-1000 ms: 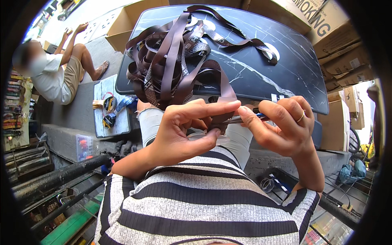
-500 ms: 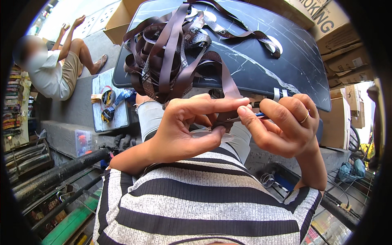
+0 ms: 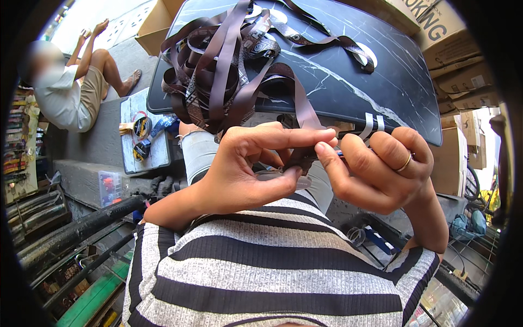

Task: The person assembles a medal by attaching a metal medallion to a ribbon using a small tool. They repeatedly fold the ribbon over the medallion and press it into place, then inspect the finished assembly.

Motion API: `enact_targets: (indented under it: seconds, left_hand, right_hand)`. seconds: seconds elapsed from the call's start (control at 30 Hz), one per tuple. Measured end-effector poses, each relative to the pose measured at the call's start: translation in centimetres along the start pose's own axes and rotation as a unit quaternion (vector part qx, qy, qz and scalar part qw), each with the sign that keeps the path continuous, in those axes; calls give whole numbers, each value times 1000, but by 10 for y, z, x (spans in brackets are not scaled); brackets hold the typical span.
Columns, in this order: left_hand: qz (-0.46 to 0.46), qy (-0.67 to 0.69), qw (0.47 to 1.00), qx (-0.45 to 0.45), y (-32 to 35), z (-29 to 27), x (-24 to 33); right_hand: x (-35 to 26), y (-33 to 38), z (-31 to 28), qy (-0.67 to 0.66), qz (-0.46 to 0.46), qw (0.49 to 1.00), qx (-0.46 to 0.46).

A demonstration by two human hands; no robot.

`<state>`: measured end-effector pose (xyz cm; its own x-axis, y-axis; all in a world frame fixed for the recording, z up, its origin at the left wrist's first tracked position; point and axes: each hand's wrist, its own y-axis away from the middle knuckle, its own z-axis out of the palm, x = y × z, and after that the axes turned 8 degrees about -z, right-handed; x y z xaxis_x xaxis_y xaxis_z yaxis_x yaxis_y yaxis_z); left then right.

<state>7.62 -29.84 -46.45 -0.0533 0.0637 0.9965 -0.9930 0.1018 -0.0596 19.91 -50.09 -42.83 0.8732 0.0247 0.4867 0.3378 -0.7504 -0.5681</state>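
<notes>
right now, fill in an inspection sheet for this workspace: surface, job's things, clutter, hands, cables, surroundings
surface: black marble-patterned table
job's things: heap of brown printed ribbon on the table's left; one strand runs down to the hands
clutter: black-and-yellow rolls and blue strap on a small white stand
hands: left hand pinches the ribbon; right hand grips a slim blue item, mostly hidden
cables: pale coil, perhaps cord, near the right elbow
surroundings: seated person at left; stacked cardboard boxes at right
</notes>
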Motion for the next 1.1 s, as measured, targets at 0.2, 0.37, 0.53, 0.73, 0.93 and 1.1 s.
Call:
enact_targets:
  seconds: [0.2,0.37,0.53,0.73,0.93,1.1]
  left_hand:
    - [22,9,1000,0,-2,1,-2]
    - [17,22,1000,-1,-1,1,-4]
    - [5,24,1000,-7,-2,1,-3]
    - [2,36,999,-10,-2,1,-5]
    - [-5,21,1000,-7,-2,0,-8]
    - [-5,26,1000,0,-3,1,-9]
  right_hand:
    - [1,-2,-5,-20,22,999,-12]
    - [1,-2,-7,-24,24,999,-20]
    - [-2,0,-3,-16,23,1000,-9]
    - [0,-1,-4,-22,20,999,-17]
    - [0,-4,-3,-5,6,1000,-21]
    - [3,-5,-2,7,-24,999,-29]
